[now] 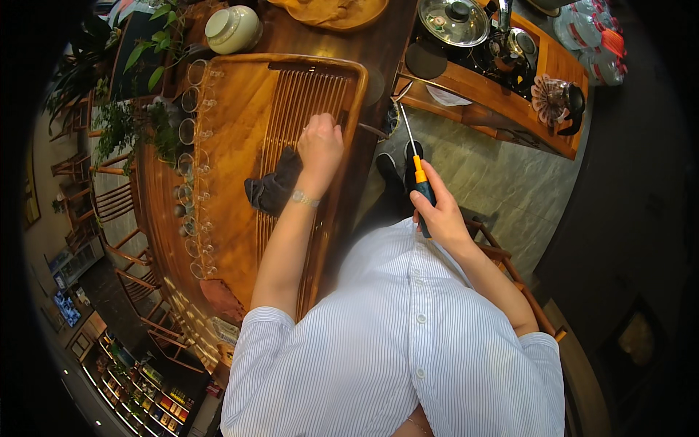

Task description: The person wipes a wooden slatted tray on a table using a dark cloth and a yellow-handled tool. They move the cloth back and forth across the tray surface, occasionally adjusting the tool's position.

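My right hand grips a screwdriver by its dark green and yellow handle. The long metal shaft points up and away from me, toward the gap between the table and the side cabinet. Over the slatted part of a wooden tea tray, my left hand is held with curled fingers. Whether anything small sits inside those fingers is hidden. A dark crumpled cloth lies on the tray right beside that hand, partly covered by the wrist and forearm.
Several glass cups line the tray's far edge. A pale ceramic jar stands beyond its left corner. On the wooden side cabinet are a glass-lidded pot and a glass teapot. A reddish cloth lies near my left elbow.
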